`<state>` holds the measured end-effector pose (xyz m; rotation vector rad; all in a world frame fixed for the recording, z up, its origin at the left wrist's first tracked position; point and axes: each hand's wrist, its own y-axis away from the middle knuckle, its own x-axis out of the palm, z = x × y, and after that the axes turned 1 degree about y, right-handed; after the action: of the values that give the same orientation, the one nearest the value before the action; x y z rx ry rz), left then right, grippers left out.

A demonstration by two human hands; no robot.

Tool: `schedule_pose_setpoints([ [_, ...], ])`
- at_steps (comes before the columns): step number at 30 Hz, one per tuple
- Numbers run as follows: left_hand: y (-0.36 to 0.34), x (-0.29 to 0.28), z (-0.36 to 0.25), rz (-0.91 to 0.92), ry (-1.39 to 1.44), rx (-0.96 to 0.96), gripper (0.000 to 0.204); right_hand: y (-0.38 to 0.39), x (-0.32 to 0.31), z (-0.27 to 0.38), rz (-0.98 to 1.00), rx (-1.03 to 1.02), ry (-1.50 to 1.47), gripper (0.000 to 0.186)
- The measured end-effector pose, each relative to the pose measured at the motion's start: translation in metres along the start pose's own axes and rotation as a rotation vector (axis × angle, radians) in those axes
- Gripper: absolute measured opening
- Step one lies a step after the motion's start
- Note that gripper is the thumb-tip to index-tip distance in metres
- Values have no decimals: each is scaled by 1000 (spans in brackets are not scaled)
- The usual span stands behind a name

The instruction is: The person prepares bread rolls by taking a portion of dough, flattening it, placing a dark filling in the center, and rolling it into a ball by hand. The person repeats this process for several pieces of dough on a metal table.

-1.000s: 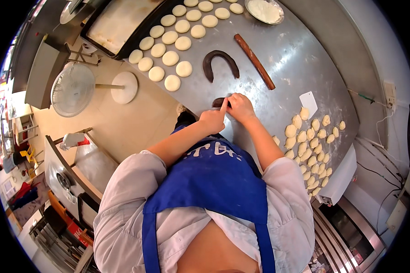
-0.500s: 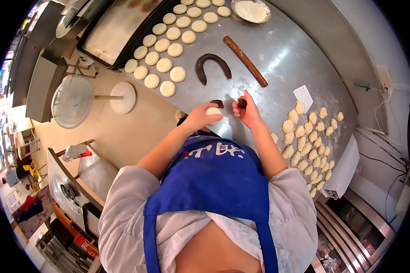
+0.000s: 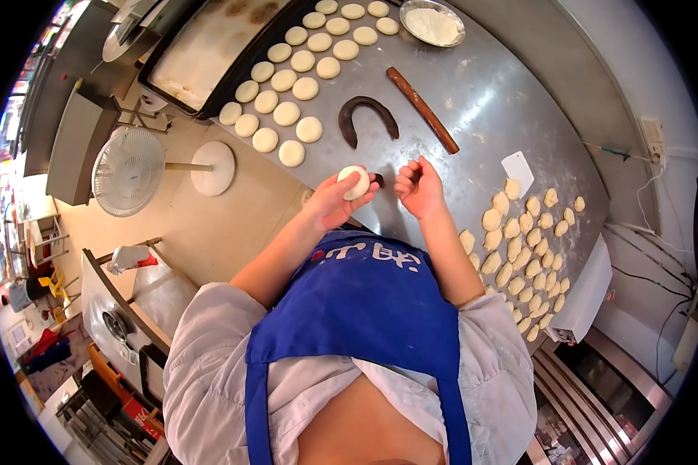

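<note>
A pale round dough piece [image 3: 354,183] rests in my left hand [image 3: 333,203], palm up, with the fingers curled around it. Just past those fingertips, the end of a dark brown piece of filling [image 3: 378,180] shows on the steel table. My right hand [image 3: 421,191] is held to the right with its fingers curled in. Whatever it may hold is hidden. Beyond both hands lies a curved dark filling roll [image 3: 368,108]. A wooden rolling pin [image 3: 423,111] lies slantwise to its right.
Rows of flat dough rounds [image 3: 286,115] cover the table's far left, beside a large baking tray [image 3: 202,58]. A metal bowl of flour [image 3: 433,25] stands at the back. To the right are a white scraper [image 3: 518,172] and several small dough lumps [image 3: 523,256]. A fan [image 3: 129,172] stands left.
My left hand has turned palm up, bringing the dough round into view. My right fingers have curled in, and the dark filling lump they held no longer shows.
</note>
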<state>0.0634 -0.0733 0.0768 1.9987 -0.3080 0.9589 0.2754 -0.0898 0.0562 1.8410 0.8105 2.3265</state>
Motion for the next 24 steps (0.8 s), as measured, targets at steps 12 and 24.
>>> schedule_pose_setpoints([
  [12, -4, 21, 8, 70, -216, 15, 40, 14, 28, -16, -33, -270, 457, 37],
  [24, 1, 26, -1, 149, -102, 103, 33, 31, 59, -29, 146, -1218, 1944, 23],
])
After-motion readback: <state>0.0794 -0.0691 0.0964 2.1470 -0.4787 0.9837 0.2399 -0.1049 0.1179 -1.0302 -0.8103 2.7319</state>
